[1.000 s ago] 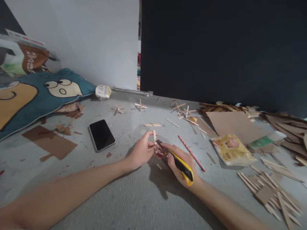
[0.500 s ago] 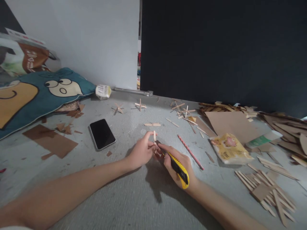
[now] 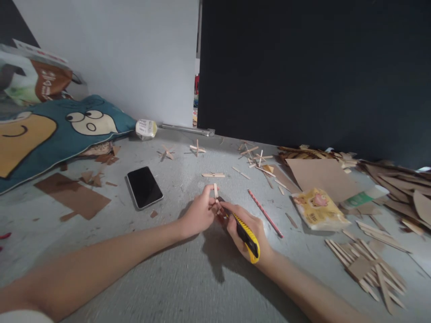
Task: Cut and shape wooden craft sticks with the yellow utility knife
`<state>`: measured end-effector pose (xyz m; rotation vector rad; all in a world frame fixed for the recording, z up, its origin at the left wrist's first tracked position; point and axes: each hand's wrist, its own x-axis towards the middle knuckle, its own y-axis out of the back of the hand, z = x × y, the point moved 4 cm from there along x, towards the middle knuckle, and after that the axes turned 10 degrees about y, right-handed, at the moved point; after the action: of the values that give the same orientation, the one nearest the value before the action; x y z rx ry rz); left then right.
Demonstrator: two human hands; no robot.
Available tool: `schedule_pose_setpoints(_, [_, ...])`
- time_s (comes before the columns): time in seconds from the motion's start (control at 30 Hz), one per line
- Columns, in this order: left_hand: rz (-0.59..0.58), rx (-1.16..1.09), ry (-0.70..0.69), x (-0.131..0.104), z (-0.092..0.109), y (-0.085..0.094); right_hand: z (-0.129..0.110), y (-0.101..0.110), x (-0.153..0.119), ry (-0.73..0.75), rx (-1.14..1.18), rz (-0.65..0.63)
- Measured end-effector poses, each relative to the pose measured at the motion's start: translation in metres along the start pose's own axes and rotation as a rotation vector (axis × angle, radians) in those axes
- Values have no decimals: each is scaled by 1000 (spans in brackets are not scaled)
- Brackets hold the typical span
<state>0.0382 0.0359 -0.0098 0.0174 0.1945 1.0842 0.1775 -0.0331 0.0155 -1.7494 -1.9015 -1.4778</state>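
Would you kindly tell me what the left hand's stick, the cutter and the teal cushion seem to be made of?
Stick: probably bare wood, judging by its pale, matt, uncoated look.
Cutter: its yellow and black body is likely hard plastic, given the solid colours and regular ridges.
Cushion: apparently matt cloth, with a flat printed cartoon and soft bulge; the fibre is unclear.

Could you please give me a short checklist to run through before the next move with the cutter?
1. Wooden stick held by the left hand: ok, between the fingers.
2. Cutter gripped in the right hand: ok.
3. Left hand well clear of the cutter's tip: not ok, very close.
4. Blade extension: cannot tell, too small and partly hidden.
5. Phone clear of both hands: ok, lying apart.
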Motion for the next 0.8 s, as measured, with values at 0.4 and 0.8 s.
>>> schedule_pose_setpoints(0.4, [-36, 52, -57, -5, 1, -1, -4, 3, -3, -8, 8, 16])
schedule_pose_setpoints(0.8, [18, 263, -190, -1, 10, 1, 8, 11, -3, 77, 0, 127])
